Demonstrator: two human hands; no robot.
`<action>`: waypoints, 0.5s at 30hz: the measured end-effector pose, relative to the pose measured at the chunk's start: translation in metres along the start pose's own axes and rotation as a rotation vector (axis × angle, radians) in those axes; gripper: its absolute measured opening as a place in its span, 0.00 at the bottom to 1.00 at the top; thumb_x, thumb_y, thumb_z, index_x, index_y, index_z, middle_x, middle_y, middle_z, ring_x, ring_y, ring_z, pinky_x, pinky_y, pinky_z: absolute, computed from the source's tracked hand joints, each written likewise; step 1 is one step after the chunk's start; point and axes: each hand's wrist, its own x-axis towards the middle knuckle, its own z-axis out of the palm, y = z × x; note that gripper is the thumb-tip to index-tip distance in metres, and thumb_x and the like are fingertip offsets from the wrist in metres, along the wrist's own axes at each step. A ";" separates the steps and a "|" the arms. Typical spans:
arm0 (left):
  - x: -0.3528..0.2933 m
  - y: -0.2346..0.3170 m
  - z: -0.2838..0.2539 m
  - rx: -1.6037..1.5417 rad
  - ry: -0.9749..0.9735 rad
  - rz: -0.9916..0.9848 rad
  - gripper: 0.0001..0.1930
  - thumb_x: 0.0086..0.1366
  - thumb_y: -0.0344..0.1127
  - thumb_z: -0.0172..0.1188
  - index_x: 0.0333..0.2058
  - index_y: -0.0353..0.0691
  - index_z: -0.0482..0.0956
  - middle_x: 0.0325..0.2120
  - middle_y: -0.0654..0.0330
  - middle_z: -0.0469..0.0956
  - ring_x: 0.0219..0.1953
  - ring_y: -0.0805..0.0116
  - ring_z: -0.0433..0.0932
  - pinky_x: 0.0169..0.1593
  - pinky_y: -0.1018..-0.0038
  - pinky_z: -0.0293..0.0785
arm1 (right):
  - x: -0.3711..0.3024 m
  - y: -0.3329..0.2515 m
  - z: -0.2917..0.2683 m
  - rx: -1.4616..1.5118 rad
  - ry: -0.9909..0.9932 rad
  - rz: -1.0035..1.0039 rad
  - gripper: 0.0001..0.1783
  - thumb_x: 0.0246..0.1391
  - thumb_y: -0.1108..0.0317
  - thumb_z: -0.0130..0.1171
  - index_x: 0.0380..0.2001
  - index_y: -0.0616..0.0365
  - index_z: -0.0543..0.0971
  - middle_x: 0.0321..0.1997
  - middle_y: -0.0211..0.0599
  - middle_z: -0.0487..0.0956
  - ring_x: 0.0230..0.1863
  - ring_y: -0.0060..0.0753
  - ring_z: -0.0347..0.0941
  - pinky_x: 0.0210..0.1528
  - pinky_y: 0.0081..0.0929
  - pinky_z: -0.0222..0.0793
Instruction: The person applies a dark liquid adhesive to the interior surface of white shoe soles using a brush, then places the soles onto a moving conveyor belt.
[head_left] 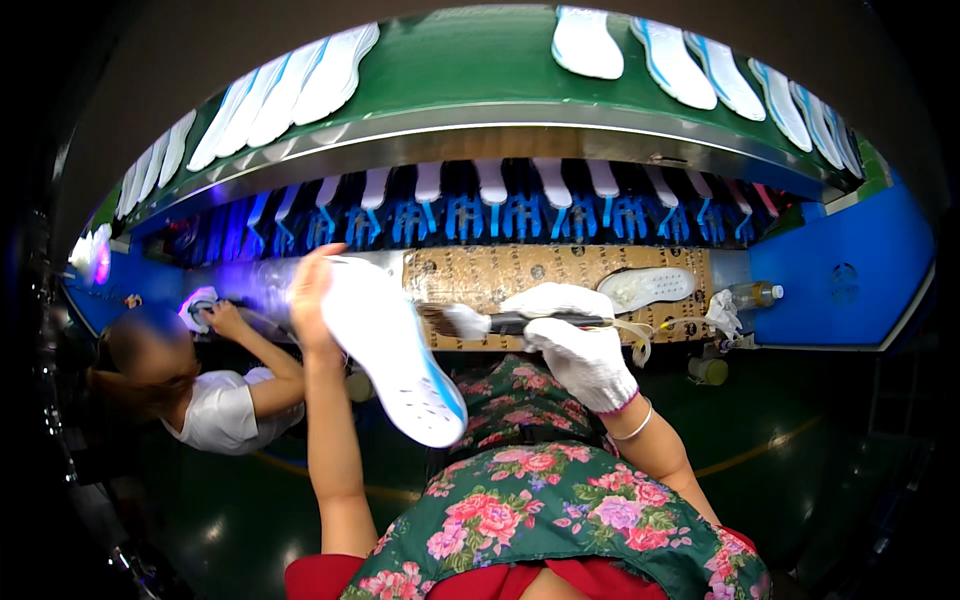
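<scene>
My bare left hand point(312, 305) grips a white shoe sole point(385, 345) by its upper end. The sole is tilted, with a blue stripe along one side and small dark holes toward its lower end. In a white knit glove, my right hand point(580, 360) is closed around the dark handle of a brush point(505, 322). A thin tube trails from the handle's right end. The brush head points left, close beside the sole; I cannot tell whether they touch. A second sole point(655, 288) lies on the cardboard-covered bench point(560, 262).
Above the bench, a green conveyor belt point(460, 65) carries several white soles. Beneath it runs a row of blue holders point(465, 215). A plastic bottle point(755, 294) and crumpled white cloth point(722, 312) lie at right, beside a blue panel point(850, 270). A co-worker point(235, 405) works at left.
</scene>
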 end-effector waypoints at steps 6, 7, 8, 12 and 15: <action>-0.057 -0.087 0.051 -0.543 -0.199 -0.668 0.35 0.70 0.61 0.37 0.58 0.34 0.66 0.51 0.48 0.75 0.53 0.53 0.76 0.57 0.56 0.72 | 0.013 0.010 0.019 -0.442 -0.079 -0.115 0.12 0.48 0.76 0.67 0.39 0.64 0.83 0.40 0.36 0.82 0.42 0.25 0.77 0.47 0.25 0.72; -0.069 -0.090 0.055 -0.746 -0.315 -0.673 0.39 0.68 0.66 0.35 0.61 0.35 0.63 0.55 0.47 0.72 0.55 0.53 0.74 0.58 0.56 0.70 | 0.014 0.016 0.016 -0.426 -0.069 -0.142 0.12 0.48 0.76 0.68 0.39 0.64 0.83 0.41 0.36 0.82 0.41 0.24 0.76 0.46 0.24 0.73; -0.081 -0.090 0.056 -0.823 -0.392 -0.686 0.44 0.66 0.70 0.33 0.64 0.36 0.60 0.57 0.46 0.70 0.57 0.52 0.72 0.59 0.55 0.69 | 0.013 0.015 0.016 -0.442 -0.030 -0.107 0.12 0.48 0.75 0.68 0.38 0.64 0.83 0.39 0.36 0.83 0.39 0.23 0.77 0.43 0.23 0.74; -0.116 -0.090 0.060 -0.962 -0.680 -0.858 0.63 0.50 0.87 0.20 0.66 0.33 0.57 0.56 0.36 0.70 0.57 0.41 0.72 0.59 0.51 0.67 | 0.011 0.021 0.011 -0.503 0.074 -0.091 0.11 0.48 0.75 0.69 0.37 0.63 0.84 0.34 0.34 0.83 0.32 0.21 0.77 0.36 0.20 0.74; -0.110 -0.091 0.059 -0.984 -0.574 -0.868 0.60 0.54 0.84 0.16 0.63 0.33 0.61 0.52 0.40 0.73 0.53 0.41 0.75 0.57 0.50 0.70 | 0.013 0.020 0.013 -0.597 0.077 -0.145 0.11 0.46 0.75 0.69 0.37 0.64 0.84 0.35 0.36 0.83 0.35 0.24 0.79 0.39 0.22 0.76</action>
